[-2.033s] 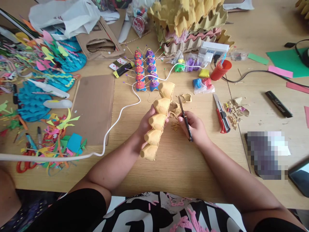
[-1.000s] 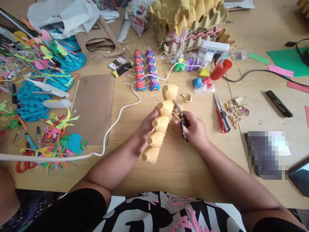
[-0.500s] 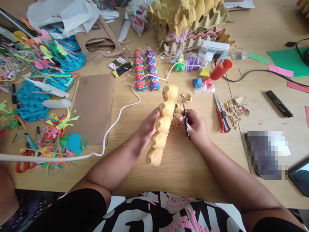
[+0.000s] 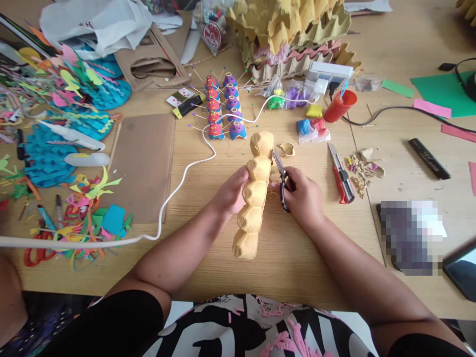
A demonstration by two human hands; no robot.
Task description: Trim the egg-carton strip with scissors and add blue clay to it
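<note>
My left hand [image 4: 232, 191] grips a yellow egg carton strip [image 4: 253, 192] by its left edge; the strip is a row of joined cups, held lengthwise away from me. Black-handled scissors [image 4: 281, 173] are in my right hand [image 4: 307, 198], fingers closed round the handles. Their blades point up and left, against the right edge of the strip near its far cup. Partly hidden behind the strip and the scissors, cut carton scraps [image 4: 287, 149] lie on the table.
Beyond the strip stand painted red and purple carton caterpillars [image 4: 233, 103] with pin-like feelers. A white cable [image 4: 186, 173] crosses the table. To the right lie a red utility knife [image 4: 341, 173] and a scrap pile [image 4: 364, 168]. Paper cuttings [image 4: 85, 213] and brown cardboard [image 4: 143, 168] are at left.
The strip's near end has swung right, so it lies straighter. The scissors have turned, their blades opening and moving left onto the strip's edge.
</note>
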